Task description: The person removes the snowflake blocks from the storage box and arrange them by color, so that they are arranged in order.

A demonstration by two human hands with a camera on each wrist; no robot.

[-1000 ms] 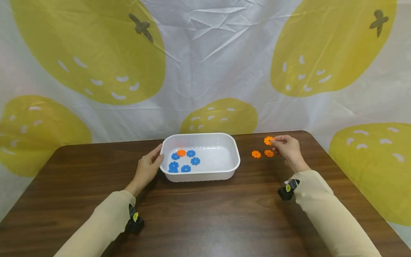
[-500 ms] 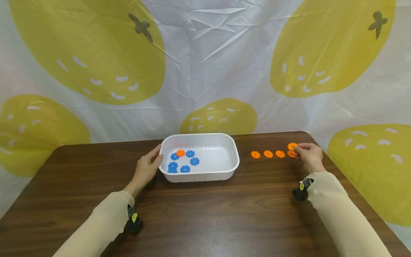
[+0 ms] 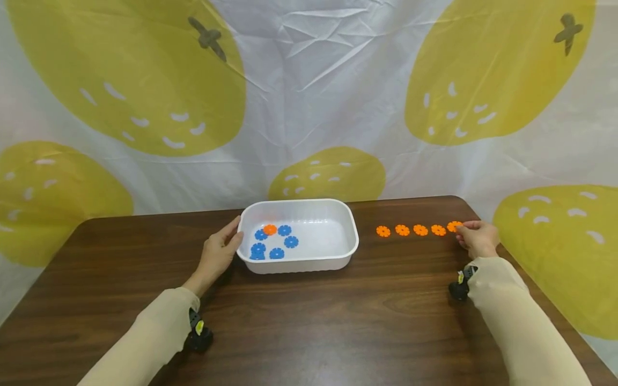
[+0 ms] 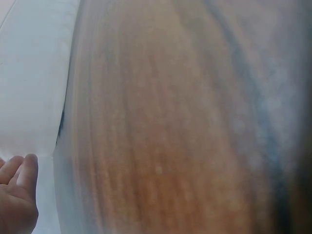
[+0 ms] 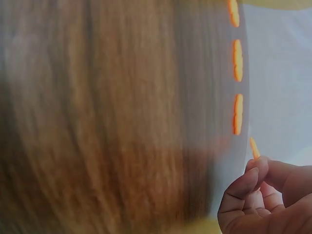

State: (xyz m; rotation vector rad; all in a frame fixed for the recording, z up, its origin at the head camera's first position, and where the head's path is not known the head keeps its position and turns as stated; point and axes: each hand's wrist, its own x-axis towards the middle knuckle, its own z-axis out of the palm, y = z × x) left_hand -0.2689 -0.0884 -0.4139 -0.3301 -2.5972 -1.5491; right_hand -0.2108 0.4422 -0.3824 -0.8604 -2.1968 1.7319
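At the left end of the white plastic tray (image 3: pixel 309 265), my left hand (image 3: pixel 215 257) holds its edge, thumb at the rim and fingers along the outer side. In the left wrist view those fingertips (image 4: pixel 29 168) meet the tray's white wall (image 4: pixel 34 97). Over the table's right side, my right hand (image 3: pixel 479 239) pinches an orange notched disc (image 3: pixel 454 227) between thumb and fingertips; its right edge is covered. The right wrist view shows this disc (image 5: pixel 254 147) edge-on. Left of it, several orange discs (image 3: pixel 420 230) lie flat in a row.
Inside the tray's left half lie several blue notched discs (image 3: pixel 291 242) and one orange disc (image 3: pixel 270 229). The dark wooden table (image 3: pixel 309 321) ends at the back against a fabric sheet (image 3: pixel 309 107) with yellow fruit prints.
My right hand has moved to the right, leaving more orange discs lying in the row, and now holds one at its right end. The left hand stays at the tray.
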